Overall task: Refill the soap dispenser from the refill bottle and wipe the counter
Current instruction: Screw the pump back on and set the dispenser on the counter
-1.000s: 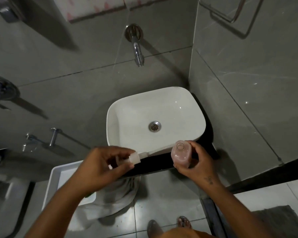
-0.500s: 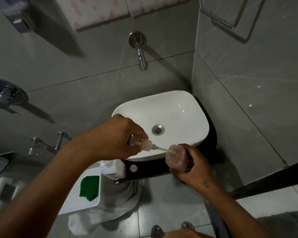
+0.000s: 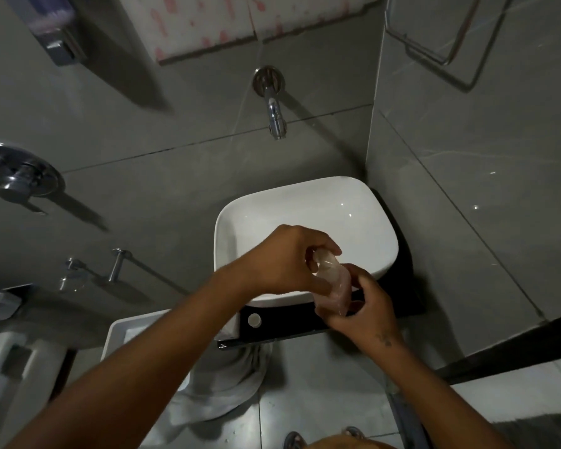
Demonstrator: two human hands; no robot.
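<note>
Dispenser (image 3: 332, 286) sits in our right hand (image 3: 365, 307), over the front rim of the sink (image 3: 305, 202), just above the black counter (image 3: 305, 322). Our right fingers are wrapped round its lower body and closed on it. The bottle's long axis tilts up and to the left, so its neck points straight at our left hand (image 3: 285, 257). That hand is curled over the top of the dispenser; we take it to be seating the pump head (image 3: 318, 256), though the fingers hide most of it and we cannot tell how tightly they close. We judge the coming move to be a twist about that tilted axis, left hand turning, right hand holding the body steady. A small white cap (image 3: 254, 320) lies on the counter, well left of the right hand.
</note>
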